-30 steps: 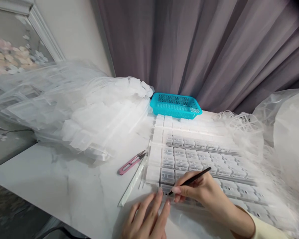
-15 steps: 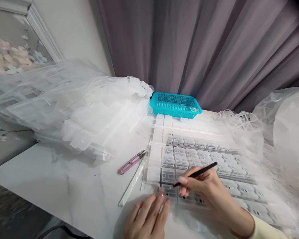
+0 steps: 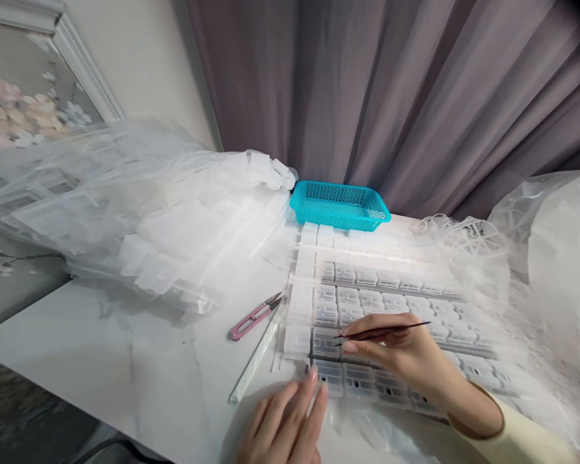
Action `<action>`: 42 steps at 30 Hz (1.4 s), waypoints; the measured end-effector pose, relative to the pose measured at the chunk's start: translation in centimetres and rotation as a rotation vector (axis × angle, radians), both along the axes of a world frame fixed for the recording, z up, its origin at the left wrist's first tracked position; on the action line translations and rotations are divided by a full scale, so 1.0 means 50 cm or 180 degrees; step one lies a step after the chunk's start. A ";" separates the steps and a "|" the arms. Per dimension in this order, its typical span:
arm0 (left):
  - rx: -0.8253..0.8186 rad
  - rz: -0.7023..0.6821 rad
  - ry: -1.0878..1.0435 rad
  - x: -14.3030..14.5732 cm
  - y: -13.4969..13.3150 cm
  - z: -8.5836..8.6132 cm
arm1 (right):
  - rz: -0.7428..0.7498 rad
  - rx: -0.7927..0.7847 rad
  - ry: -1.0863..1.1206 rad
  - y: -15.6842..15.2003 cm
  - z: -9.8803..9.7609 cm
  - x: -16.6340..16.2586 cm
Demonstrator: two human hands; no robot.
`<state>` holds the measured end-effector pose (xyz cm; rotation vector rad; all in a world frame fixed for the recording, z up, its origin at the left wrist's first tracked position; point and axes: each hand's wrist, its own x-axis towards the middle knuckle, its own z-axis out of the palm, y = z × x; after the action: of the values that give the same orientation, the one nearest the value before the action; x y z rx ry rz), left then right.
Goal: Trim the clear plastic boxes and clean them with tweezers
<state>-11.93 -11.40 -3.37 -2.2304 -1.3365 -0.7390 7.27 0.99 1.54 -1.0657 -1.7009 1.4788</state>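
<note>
My right hand (image 3: 399, 348) pinches a pair of slim dark tweezers (image 3: 379, 332). Their two tips sit slightly apart over a clear plastic box (image 3: 325, 338) near the left end of a row. Fingers stretched out, my left hand (image 3: 287, 419) lies on the table, its fingertips touching the left end of the nearest row of boxes (image 3: 357, 380). Small dark specks show in several boxes of that row. Whether the tweezers grip anything is too small to tell.
Further rows of translucent boxes (image 3: 374, 299) stretch back. Pink thread snips (image 3: 254, 320) and a white wrapped strip (image 3: 256, 361) lie to the left. A turquoise basket (image 3: 341, 219) stands behind. Bagged plastic parts (image 3: 174, 212) are heaped left; clear plastic scraps (image 3: 468, 238) pile at right.
My right hand has shifted slightly back and turned the tweezers flatter, moving their tips from the nearest row to the row behind. My left hand stays almost in place.
</note>
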 end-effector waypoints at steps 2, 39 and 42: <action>0.0038 -0.0012 -0.0047 0.001 0.000 0.001 | 0.0076 0.0041 -0.0093 0.000 -0.003 -0.006; 0.0085 -0.0027 -0.0137 0.005 0.007 0.008 | 0.0131 -0.1007 0.0415 0.036 0.000 -0.021; 0.0089 -0.0053 -0.0121 0.001 0.007 0.006 | 0.0168 -0.0875 0.0337 0.030 0.001 -0.027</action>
<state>-11.86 -11.07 -3.08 -2.2185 -1.3187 -0.8049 5.91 2.49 1.56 -1.0667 -1.4922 1.8089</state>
